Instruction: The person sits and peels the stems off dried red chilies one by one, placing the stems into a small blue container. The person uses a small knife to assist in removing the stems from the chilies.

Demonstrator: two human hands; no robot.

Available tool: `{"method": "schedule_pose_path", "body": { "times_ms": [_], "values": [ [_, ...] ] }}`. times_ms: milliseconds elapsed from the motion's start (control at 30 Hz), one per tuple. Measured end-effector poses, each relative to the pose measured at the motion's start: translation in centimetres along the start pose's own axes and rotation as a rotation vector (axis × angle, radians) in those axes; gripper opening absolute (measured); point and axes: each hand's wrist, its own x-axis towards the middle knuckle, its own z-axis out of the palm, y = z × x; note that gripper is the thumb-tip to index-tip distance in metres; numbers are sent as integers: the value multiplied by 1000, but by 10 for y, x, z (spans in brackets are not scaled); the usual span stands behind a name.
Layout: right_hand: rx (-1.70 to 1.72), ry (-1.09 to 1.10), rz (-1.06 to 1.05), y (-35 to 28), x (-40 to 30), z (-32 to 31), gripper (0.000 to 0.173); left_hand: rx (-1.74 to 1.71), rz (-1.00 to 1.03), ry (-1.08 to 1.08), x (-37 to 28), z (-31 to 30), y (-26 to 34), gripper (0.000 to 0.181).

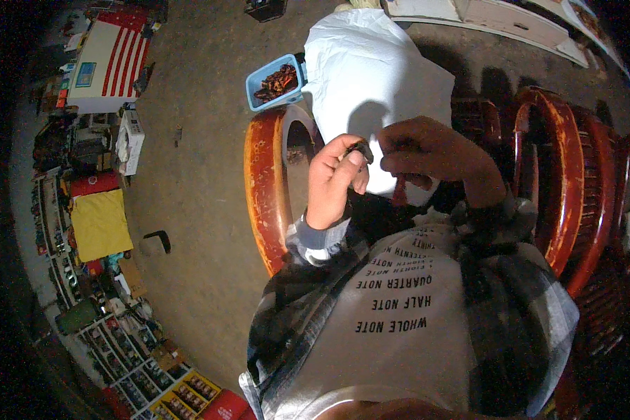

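Observation:
My left hand pinches a small dark piece between thumb and fingers; what it is cannot be made out. Close on its right is my right hand, in deep shadow with its fingers curled inward. Whether those fingers hold anything is hidden by the dark. Beneath and beyond both hands spreads a crumpled white sheet, with a hand's shadow falling across it. At the sheet's left edge stands a light blue plastic basket of dark reddish-brown dried pieces, possibly dried chillies.
Curved wooden armrests rise on the left and right. A dark angled object lies on the concrete floor. Stocked shelves, a yellow cloth and boxes line the far left. A pale cabinet stands top right.

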Motion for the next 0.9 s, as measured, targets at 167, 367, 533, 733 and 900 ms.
{"method": "schedule_pose_path", "body": {
  "times_ms": [167,367,533,733,900],
  "values": [
    [-492,498,-232,4,16,6,28,227,-31,13,-3,9,6,12],
    [-300,688,-178,3,19,14,29,249,-28,-24,-3,13,8,11],
    [137,348,-134,-4,13,11,27,161,-9,-90,-1,12,5,15],
    [2,-9,54,-10,-3,4,22,24,20,56,-2,7,7,28],
    [-522,456,-259,3,13,6,25,-70,17,13,-3,5,11,26]
  ]
}}
